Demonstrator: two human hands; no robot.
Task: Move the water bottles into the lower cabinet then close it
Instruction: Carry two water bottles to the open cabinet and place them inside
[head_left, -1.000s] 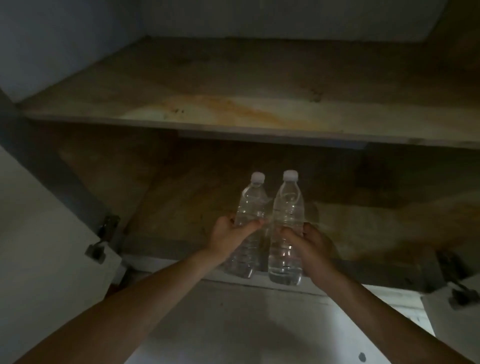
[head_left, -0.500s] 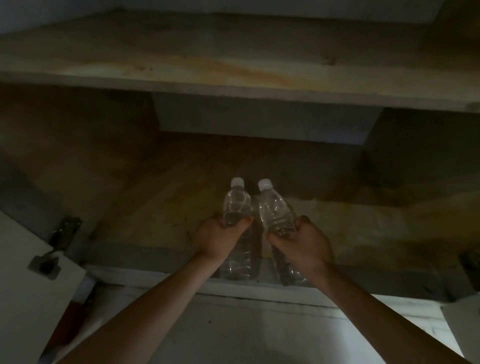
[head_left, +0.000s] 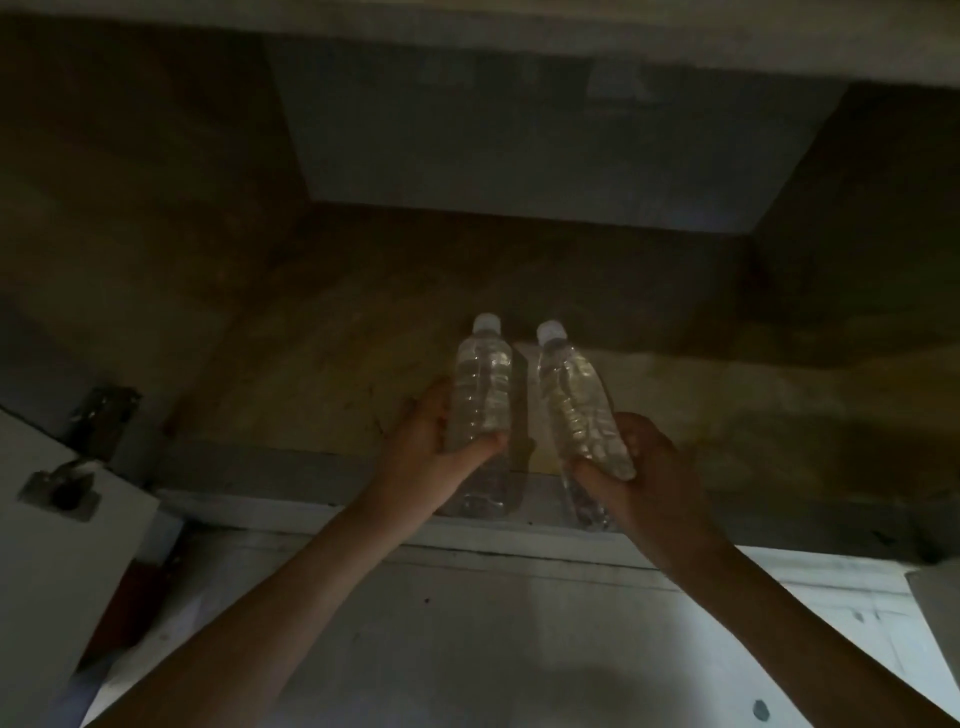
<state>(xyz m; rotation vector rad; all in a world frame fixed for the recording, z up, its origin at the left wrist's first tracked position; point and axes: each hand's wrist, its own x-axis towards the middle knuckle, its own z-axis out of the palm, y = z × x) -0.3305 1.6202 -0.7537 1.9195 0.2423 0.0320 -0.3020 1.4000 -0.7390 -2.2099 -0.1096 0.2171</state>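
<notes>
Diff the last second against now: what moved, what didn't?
Both bottles went lower and deeper into the lower cabinet, and the view dropped with them. The right bottle tipped from upright to leaning left at the cap; the left bottle stayed about upright. Left hand and right hand kept their grips; nothing released. The door stayed open.

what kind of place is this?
Probably a home kitchen or storage cabinet, seen from in front: a stained wooden shelf floor, an open white door with a metal hinge, and two water bottles held at its front edge.
</notes>
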